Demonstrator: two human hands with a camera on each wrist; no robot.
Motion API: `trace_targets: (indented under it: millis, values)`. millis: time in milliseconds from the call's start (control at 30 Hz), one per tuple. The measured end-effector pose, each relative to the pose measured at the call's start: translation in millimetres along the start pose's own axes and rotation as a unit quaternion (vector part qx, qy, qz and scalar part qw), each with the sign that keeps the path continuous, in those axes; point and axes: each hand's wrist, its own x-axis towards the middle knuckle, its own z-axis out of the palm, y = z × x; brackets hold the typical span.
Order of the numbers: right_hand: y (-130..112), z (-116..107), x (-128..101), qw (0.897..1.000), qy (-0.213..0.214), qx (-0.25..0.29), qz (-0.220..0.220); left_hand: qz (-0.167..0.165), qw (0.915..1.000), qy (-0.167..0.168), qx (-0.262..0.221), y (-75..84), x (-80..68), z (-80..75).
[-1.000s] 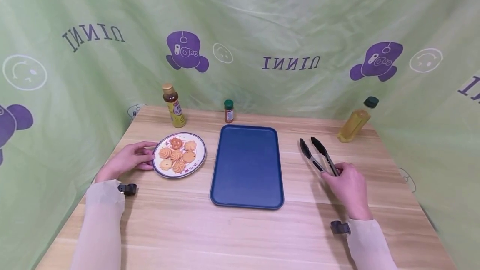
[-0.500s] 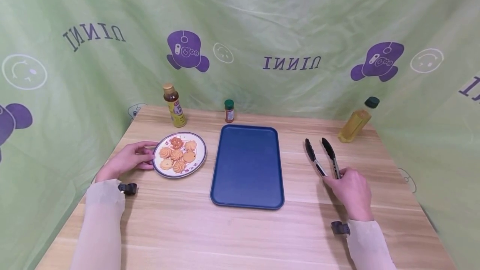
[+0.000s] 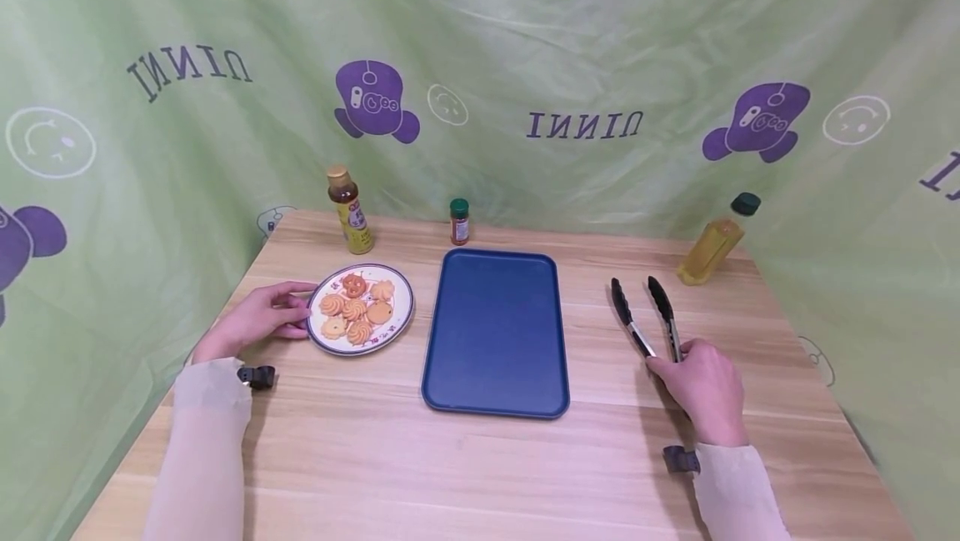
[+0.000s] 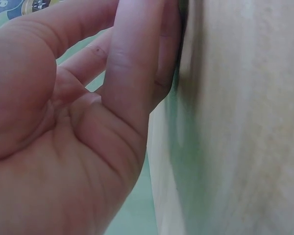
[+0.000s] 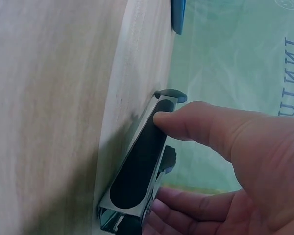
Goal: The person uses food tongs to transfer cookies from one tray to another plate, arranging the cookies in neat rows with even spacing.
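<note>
1. Looks like a staged recording booth, not a real kitchen: wrinkly green printed plastic sheeting (image 3: 585, 49) walls in the light wooden table (image 3: 480, 458).
2. Kitchen props: amber sauce bottle (image 3: 349, 209), yellow oil bottle (image 3: 712, 242), small green-capped spice jar (image 3: 459, 222).

The table (image 3: 480, 458) is pale wood with a light grain, and on it lie a dark blue tray (image 3: 495, 333), a white plate (image 3: 402, 318) with a dark rim carrying orange-gold swirled cookies (image 3: 352, 312), and black-tipped silver tongs (image 3: 645, 316). Behind hangs a light green backdrop (image 3: 525, 41) printed with purple cartoon figures, dark lettering and white smiley outlines. Both sleeves (image 3: 202, 441) are cream.
</note>
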Motion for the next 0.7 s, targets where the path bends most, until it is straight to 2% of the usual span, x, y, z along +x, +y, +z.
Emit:
trace_targets:
  millis: [267,333,400,467,567,700]
  values:
    - [-6,0,2,1.000,-0.006,-0.009,-0.002,0.009,0.9998,0.009,0.014,0.8,-7.6,-2.4]
    - [-6,0,2,1.000,-0.007,-0.009,-0.007,0.016,0.9990,0.027,0.033,2.8,-10.1,-2.6]
    - [-7,-2,1,1.000,-0.006,-0.016,-0.018,0.033,0.9949,0.060,0.074,7.9,-12.3,-2.1]
    - [-8,-6,1,0.999,-0.010,-0.025,-0.030,0.054,0.9851,0.105,0.125,17.1,-13.9,-0.2]
    - [-11,-16,1,0.997,-0.004,-0.034,-0.063,0.092,0.9610,0.173,0.195,39.0,-17.2,5.1]
    - [-21,-30,3,0.992,0.015,-0.022,-0.124,0.147,0.9341,0.221,0.239,79.4,-25.5,20.8]
